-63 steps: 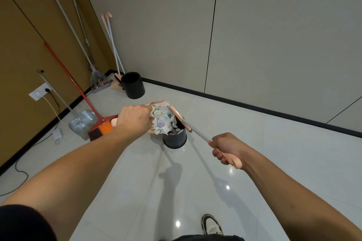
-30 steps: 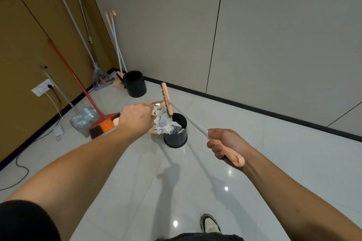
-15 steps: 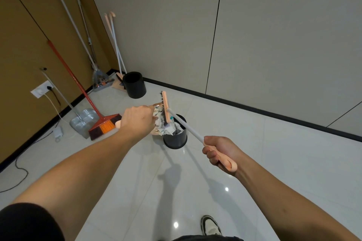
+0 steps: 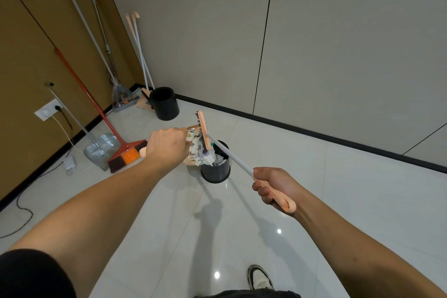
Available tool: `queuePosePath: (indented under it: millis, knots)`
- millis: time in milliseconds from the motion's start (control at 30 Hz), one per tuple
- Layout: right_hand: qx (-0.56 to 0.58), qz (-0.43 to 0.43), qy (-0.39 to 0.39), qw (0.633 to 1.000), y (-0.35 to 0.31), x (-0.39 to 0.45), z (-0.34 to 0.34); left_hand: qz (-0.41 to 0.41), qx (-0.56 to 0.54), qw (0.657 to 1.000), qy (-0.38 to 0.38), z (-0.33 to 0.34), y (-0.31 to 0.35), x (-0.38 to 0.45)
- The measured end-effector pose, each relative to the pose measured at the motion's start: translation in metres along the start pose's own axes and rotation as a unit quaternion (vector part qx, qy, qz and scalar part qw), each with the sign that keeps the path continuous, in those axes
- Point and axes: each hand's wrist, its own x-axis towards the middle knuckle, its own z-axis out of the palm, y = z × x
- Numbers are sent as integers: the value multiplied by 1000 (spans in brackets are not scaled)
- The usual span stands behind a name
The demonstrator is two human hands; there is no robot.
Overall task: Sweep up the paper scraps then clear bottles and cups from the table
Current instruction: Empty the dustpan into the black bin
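Note:
My left hand [image 4: 167, 146] grips the handle of a peach dustpan [image 4: 191, 128], tipped over a black bin [image 4: 215, 169] on the floor. Crumpled paper scraps [image 4: 202, 155] hang from the dustpan's mouth into the bin. My right hand [image 4: 273, 186] grips the peach end of a white broom handle [image 4: 229, 153]. The peach broom head [image 4: 202, 128] stands on edge against the scraps, its dark bristles facing the dustpan. The dustpan's body is mostly hidden behind my left hand.
A second black bin [image 4: 164, 103] stands near the corner. A red-handled broom [image 4: 96, 104], a metal dustpan [image 4: 101, 149] and several long-handled tools lean on the brown wall at left. A wall socket [image 4: 48, 110] feeds a cable across the floor. My shoe [image 4: 260, 277] shows below.
The broom head rose from lying across the dustpan to standing on edge, then pressed into the scraps. More paper has slid down into the bin. My right hand drew back slightly.

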Motion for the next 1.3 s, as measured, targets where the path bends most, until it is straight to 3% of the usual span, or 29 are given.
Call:
queuePosePath:
  millis: [1300]
  knots:
    - [-49,-47,28,997,-25,8,-7,-15,-7,999,31,7,-15,23]
